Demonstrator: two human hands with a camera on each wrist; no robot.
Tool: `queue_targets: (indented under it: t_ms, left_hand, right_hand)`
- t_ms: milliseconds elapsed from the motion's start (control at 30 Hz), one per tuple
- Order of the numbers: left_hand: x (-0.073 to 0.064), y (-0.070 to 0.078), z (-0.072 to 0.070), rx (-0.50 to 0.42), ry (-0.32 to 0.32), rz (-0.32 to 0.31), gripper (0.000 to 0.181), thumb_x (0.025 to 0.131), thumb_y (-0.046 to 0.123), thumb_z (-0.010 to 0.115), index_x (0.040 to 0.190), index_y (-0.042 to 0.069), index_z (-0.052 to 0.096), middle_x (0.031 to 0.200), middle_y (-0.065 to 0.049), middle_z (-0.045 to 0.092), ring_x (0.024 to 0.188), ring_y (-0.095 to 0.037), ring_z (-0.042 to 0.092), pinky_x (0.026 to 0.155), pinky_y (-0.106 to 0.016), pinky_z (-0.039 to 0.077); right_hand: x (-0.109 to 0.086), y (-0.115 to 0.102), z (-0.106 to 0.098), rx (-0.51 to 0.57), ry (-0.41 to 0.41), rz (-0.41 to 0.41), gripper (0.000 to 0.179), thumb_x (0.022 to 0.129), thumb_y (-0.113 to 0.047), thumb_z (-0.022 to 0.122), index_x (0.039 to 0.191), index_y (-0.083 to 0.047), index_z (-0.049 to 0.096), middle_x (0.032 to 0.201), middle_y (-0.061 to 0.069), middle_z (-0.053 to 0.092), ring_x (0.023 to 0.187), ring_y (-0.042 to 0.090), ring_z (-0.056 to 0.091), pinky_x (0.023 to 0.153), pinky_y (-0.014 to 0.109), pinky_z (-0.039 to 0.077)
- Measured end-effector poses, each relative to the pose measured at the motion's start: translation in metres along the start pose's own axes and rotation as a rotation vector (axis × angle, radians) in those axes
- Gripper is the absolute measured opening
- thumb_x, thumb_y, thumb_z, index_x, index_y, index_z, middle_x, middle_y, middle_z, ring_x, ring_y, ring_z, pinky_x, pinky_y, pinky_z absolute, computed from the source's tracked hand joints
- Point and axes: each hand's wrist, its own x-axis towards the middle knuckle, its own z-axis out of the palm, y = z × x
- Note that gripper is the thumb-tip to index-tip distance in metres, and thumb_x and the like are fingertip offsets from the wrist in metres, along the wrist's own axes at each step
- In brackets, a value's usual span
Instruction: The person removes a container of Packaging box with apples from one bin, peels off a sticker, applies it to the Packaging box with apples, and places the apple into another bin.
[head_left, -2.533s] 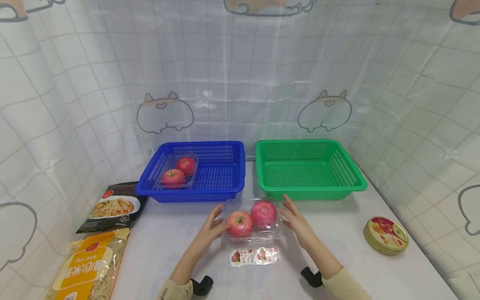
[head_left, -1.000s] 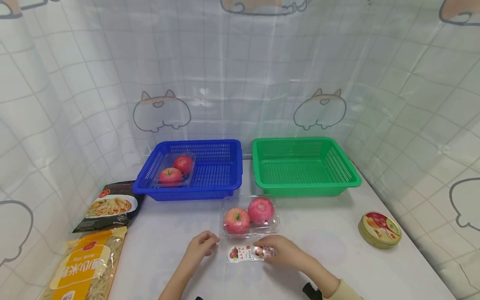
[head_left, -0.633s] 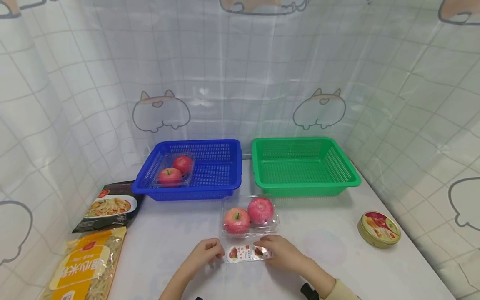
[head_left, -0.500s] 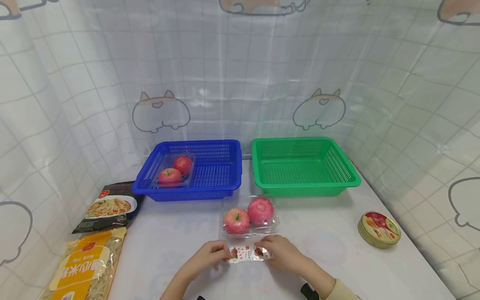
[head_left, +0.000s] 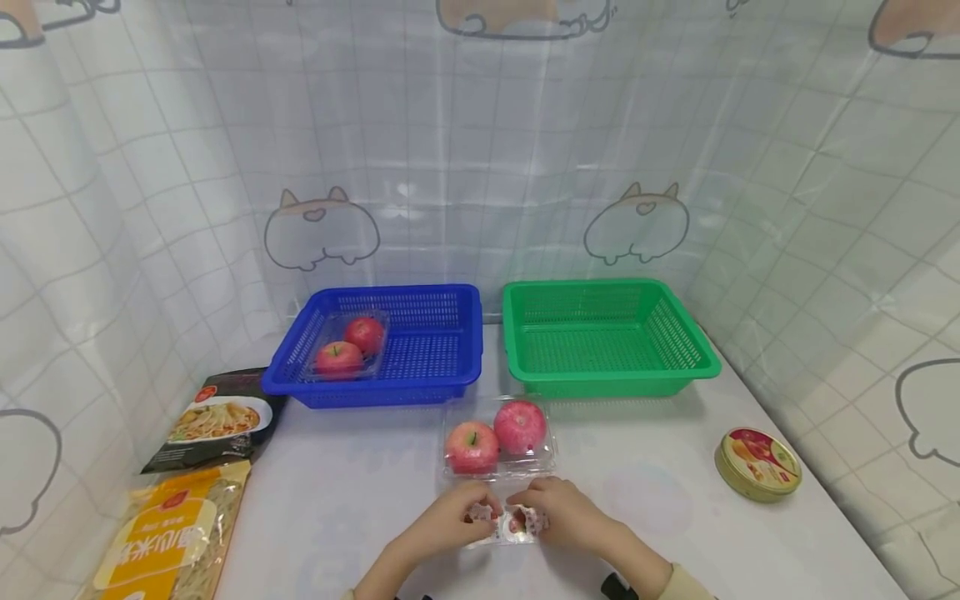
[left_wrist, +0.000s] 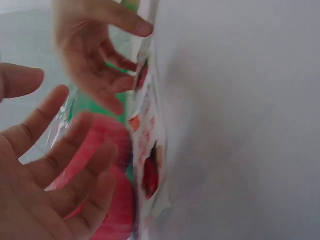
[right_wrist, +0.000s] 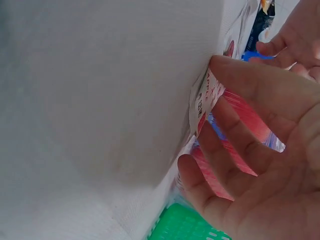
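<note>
A strip of apple stickers (head_left: 512,532) lies on the table in front of a clear plastic clamshell box (head_left: 555,454) holding two red apples. My right hand (head_left: 566,512) is at the strip's right end, its thumb and a finger on the sticker there, which bends up a little in the right wrist view. My left hand (head_left: 450,523) hovers over the left end. In the left wrist view its fingers (left_wrist: 52,155) are spread, apart from the strip. Both hands partly cover the strip in the head view.
Behind stand a blue basket (head_left: 378,390) with another boxed pair of apples (head_left: 340,360) and a green basket (head_left: 615,386). At left lie a black noodle packet (head_left: 217,417) and a yellow noodle bag (head_left: 172,537); a round tin (head_left: 757,465) stands at right.
Both hands left the apple box for the sticker strip. Within the last half second my left hand moved right over its left end, and the strip came slightly closer to me.
</note>
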Motion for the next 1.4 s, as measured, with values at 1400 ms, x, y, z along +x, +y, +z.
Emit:
queue_targets:
  t_ms: [1400]
  left_hand:
    - [0.0,-0.008,-0.001,-0.163,-0.112,-0.222,0.008,0.078,0.007,0.065,0.086,0.005,0.068,0.075,0.004,0.062,0.063,-0.003,0.048,0.057,-0.02,0.042]
  right_hand:
    - [0.002,-0.005,0.001,0.223,0.02,-0.134,0.028,0.077,-0.012,0.073,0.104,-0.018,0.069,0.084,-0.012,0.052,0.069,-0.005,0.043,0.06,0.009,0.039]
